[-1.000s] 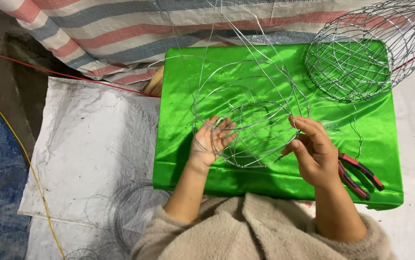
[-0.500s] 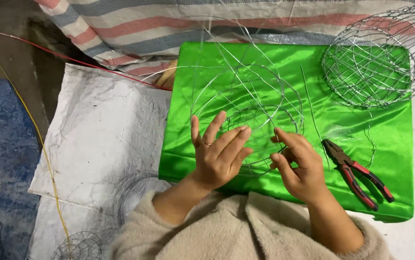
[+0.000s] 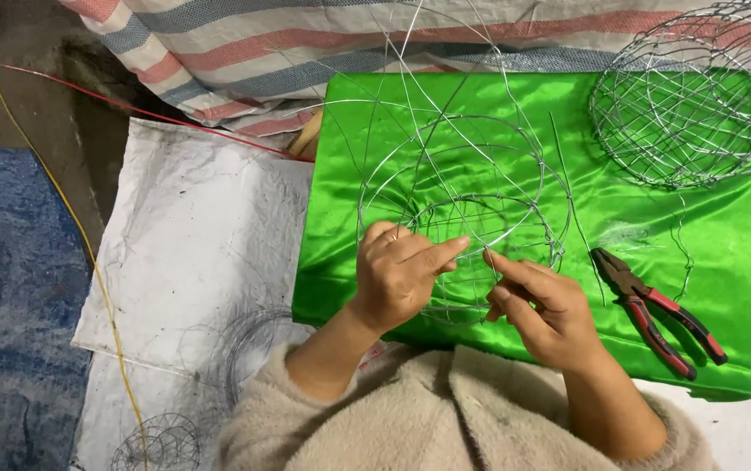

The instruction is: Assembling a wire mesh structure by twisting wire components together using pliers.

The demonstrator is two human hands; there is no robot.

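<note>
A half-made wire frame (image 3: 467, 179) of several rings and crossing spokes lies on a shiny green cloth (image 3: 724, 288). My left hand (image 3: 402, 275) rests on the frame's near rings, index finger and thumb pinched on a thin wire. My right hand (image 3: 537, 305) meets it from the right, its fingertips pinching the same wire at the inner ring. Loose wire ends stick up toward the far side.
Red-handled pliers (image 3: 655, 310) lie on the cloth right of my right hand. A finished wire basket (image 3: 685, 96) sits at the far right. A striped tarp (image 3: 306, 44) lies behind, a white sack (image 3: 192, 235) with wire rings (image 3: 249, 349) to the left, yellow (image 3: 88, 244) and red (image 3: 122, 105) cords beyond.
My left hand has closed from spread fingers to a pinch on the wire. My right hand has moved in to meet it at the inner ring.
</note>
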